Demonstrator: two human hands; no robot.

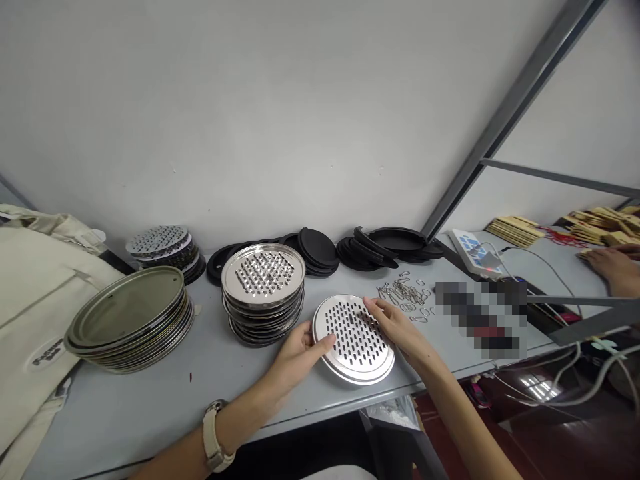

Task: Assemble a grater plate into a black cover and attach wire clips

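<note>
A round metal grater plate (356, 340) with rows of slots lies tilted between my two hands, above the front of the grey table. My left hand (300, 352) grips its left rim, thumb on the top face and fingers beneath. At the upper right rim, my right hand (393, 328) holds it with the fingertips. To the left stands a stack of similar grater plates (264, 275), the top one with raised teeth. Just behind my right hand lies a loose heap of small metal clips (407, 293).
A stack of round metal lids or trays (133, 310) stands left, near a beige bag (37, 293). Behind are more grater plates (159, 241) and black round parts (320, 250). A grey metal post (505, 113) rises at right; beyond it, another person's hand (613, 267) rests by wooden pieces (515, 231).
</note>
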